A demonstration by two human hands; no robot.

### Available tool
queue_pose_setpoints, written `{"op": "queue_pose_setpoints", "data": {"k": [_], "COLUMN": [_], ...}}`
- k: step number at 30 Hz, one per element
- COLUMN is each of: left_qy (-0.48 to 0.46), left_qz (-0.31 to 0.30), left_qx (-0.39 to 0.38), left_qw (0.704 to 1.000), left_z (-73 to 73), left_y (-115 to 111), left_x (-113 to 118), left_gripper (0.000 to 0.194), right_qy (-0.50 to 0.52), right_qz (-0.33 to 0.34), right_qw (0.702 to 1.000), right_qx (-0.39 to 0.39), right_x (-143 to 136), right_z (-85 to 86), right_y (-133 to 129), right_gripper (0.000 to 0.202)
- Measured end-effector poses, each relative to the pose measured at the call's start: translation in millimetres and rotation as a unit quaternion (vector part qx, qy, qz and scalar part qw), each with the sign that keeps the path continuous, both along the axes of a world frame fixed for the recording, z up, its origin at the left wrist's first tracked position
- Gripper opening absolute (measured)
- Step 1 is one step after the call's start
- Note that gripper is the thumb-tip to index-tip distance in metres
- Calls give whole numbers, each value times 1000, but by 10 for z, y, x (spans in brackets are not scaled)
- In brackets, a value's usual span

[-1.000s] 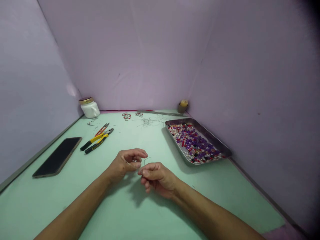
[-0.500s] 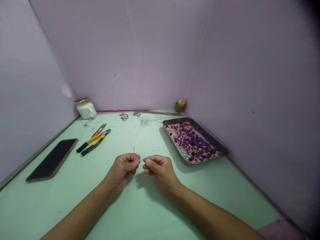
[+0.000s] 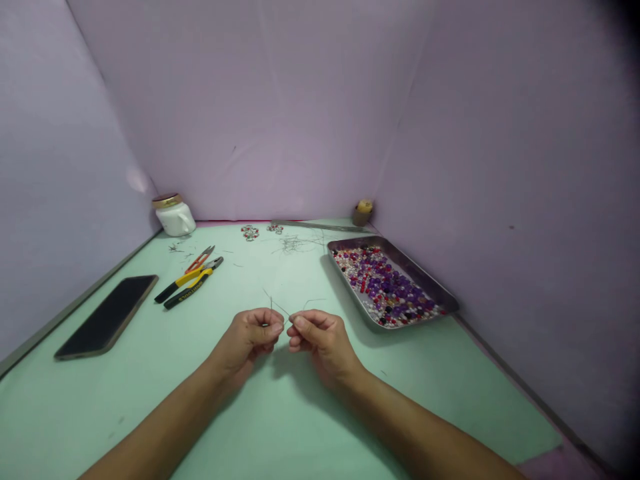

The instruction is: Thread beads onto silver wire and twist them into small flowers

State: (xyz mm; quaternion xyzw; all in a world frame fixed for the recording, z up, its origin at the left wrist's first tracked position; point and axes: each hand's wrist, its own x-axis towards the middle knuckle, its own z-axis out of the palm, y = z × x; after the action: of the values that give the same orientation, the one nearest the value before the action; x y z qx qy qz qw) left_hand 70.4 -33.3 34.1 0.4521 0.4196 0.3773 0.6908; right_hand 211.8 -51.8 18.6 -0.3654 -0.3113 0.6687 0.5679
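Thin wire runs between my two hands over the middle of the table, its loose ends sticking up and away. My left hand pinches it between thumb and forefinger. Just to the right, with a small gap between the fingertips, my right hand also pinches wire; a bent piece shows behind its knuckles. Whether the wire is one length or several I cannot tell. Beyond the hands lie cut wires in a loose heap and two beaded wire pieces, one a flower-like ring.
To the right stands a metal tray of purple, red, white and black beads. At the left lie yellow-black pliers, orange-handled snips and a phone. A white jar and a small pot stand at the back.
The wire ends above my left hand have shifted, and a straight length now slants up and left from my right fingertips. Both hands keep their pinch in nearly the same place.
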Motion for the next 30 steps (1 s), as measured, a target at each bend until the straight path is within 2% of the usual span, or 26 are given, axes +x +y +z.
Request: {"op": "queue_pose_setpoints", "data": {"k": [3, 9, 11, 14, 16, 17, 18, 19, 20, 22, 26, 28, 30], "left_qy": [15, 8, 8, 43, 78, 104, 140, 185, 236, 319, 350, 351, 347], "left_qz": [10, 5, -7, 4, 94, 173, 257, 336, 388, 397, 315, 318, 344], "left_qx": [14, 103, 127, 126, 132, 146, 167, 198, 236, 324, 496, 505, 456], "left_qw": [1000, 995, 992, 991, 984, 968, 941, 902, 859, 797, 730, 721, 744], "left_z": [7, 82, 95, 110, 140, 166, 199, 235, 272, 331, 329, 291, 264], "left_y": [25, 57, 66, 136, 209, 238, 252, 246, 218, 110, -116, -144, -121], "left_x": [-34, -63, -74, -146, -230, -271, -305, -325, -330, -292, -144, -107, -106], "left_gripper": [15, 17, 18, 12, 15, 16, 15, 14, 13, 12, 6, 6, 7], "right_qy": [9, 28, 10, -39, -83, -102, -117, -128, -134, -138, -114, -97, -76], "right_qz": [34, 211, 238, 195, 130, 98, 69, 48, 32, 20, 30, 45, 59], "right_qw": [999, 977, 971, 980, 987, 989, 989, 989, 988, 988, 991, 993, 995], "right_qx": [-3, -21, -21, 14, 37, 46, 52, 58, 65, 73, 56, 41, 30], "right_x": [10, 49, 59, 57, 45, 38, 30, 23, 16, 4, -9, -11, -10], "right_z": [10, -19, -20, 12, 45, 59, 69, 74, 74, 69, 75, 82, 75], "right_y": [5, -7, -13, -22, -26, -26, -24, -21, -17, -10, -13, -19, -23], "right_gripper": [23, 22, 22, 21, 20, 19, 18, 17, 15, 13, 14, 16, 18]}}
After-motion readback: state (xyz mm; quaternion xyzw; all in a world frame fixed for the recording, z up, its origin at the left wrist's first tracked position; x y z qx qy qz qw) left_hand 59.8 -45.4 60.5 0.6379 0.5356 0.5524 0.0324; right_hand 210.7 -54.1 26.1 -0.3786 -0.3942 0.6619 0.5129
